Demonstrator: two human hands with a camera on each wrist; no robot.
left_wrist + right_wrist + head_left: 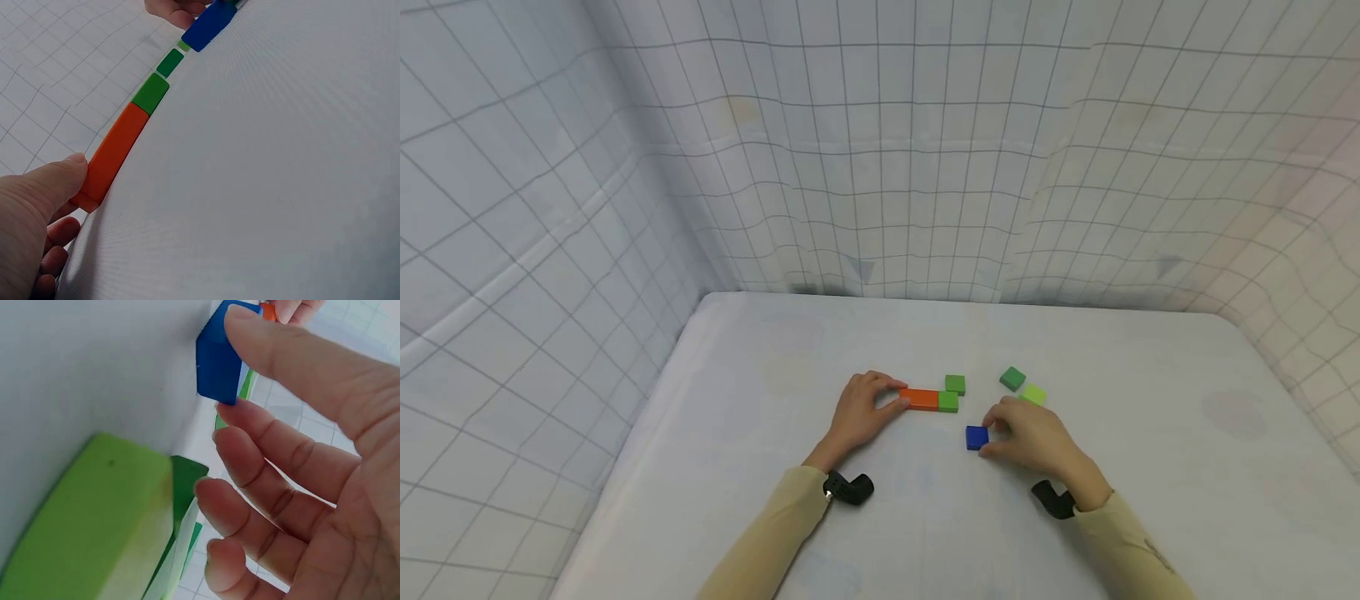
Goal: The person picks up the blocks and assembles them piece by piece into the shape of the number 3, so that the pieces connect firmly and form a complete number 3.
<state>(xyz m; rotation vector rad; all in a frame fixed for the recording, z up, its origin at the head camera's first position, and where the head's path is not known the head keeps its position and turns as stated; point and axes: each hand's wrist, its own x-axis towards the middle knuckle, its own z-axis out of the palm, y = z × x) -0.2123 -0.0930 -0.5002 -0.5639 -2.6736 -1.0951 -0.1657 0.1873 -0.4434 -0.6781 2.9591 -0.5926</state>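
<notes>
My left hand [856,412] pinches the left end of a long orange block [919,399] between thumb and fingers. A green block [948,402] butts against the orange block's right end. Just behind it on the table lies another green block [955,383]. To the right, my right hand [1036,435] holds a small blue block [977,438] by its right side. The right wrist view shows the thumb on one face of the blue block [219,369] and the index fingertip at its edge, while the other fingers curve loosely.
Behind the right hand lie a lime-green block [1034,394], partly covered by that hand, and a darker green block [1012,378]. All sit on a white-covered table [760,500]. A grid-patterned curtain [880,167] hangs behind and at both sides.
</notes>
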